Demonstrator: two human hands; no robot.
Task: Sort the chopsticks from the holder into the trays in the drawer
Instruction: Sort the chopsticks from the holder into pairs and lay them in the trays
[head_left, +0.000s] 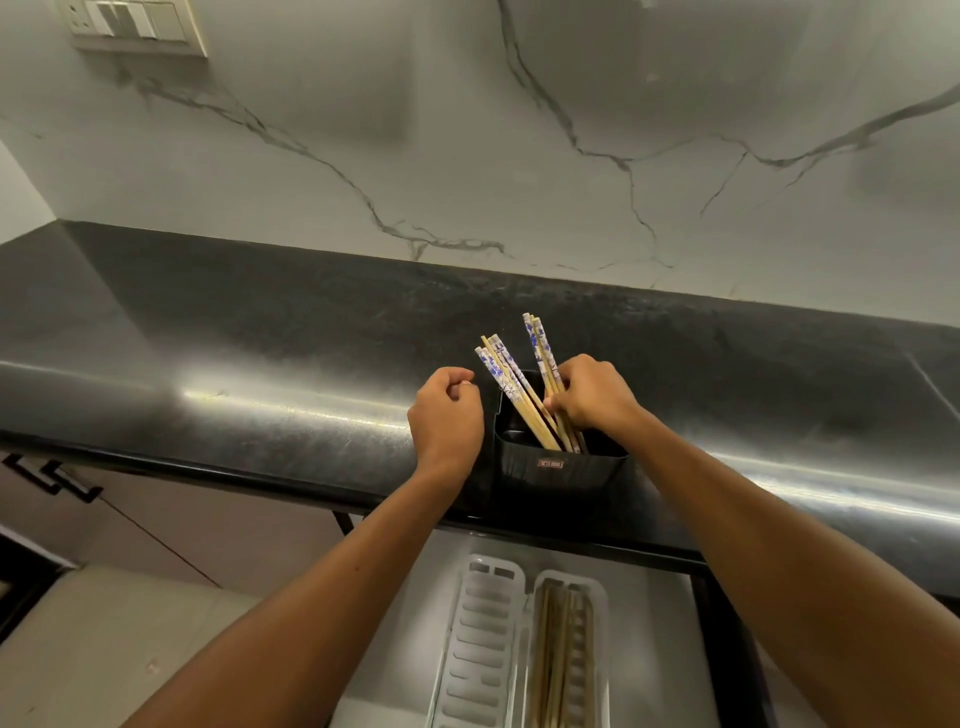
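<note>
A black holder (558, 470) stands on the dark counter near its front edge. Several wooden chopsticks with blue-and-white patterned tops lean out of it in two bunches. My right hand (589, 395) grips the right bunch of chopsticks (540, 345) above the holder's rim. The left bunch (501, 371) leans to the left, untouched. My left hand (449, 415) hovers just left of the holder with its fingers curled, holding nothing. Below, in the open drawer, two white trays lie side by side: the left tray (480, 649) holds nothing, and the right tray (597, 597) holds several plain wooden chopsticks (558, 665).
The black counter (260, 338) runs along a marble wall with a switch plate (137, 23) at the top left. Cabinet doors with black handles (57, 478) sit below the counter on the left. The drawer's dark frame (727, 623) borders the trays on the right.
</note>
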